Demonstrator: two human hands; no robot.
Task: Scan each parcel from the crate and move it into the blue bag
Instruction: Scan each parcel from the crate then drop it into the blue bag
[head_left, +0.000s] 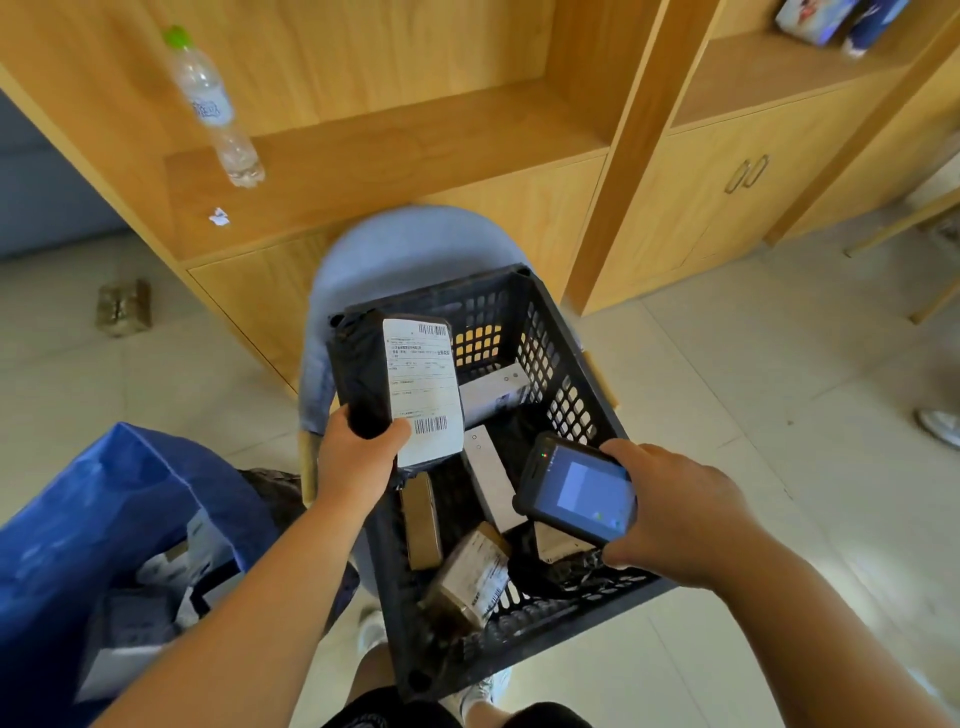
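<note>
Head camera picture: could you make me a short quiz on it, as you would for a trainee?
1. True or false: the left hand holds a black parcel with its white label facing the camera.
2. What does the right hand hold?
A. a water bottle
B. a handheld scanner
C. a cardboard box
3. Fill in: the blue bag stands on the person's ____ side, beside the black crate.

Key
1. True. The parcel is held above the crate, barcodes visible.
2. B. The handheld scanner has a lit screen and sits near the parcel.
3. Left. The bag is open and already holds some parcels; several more lie in the crate.
</note>
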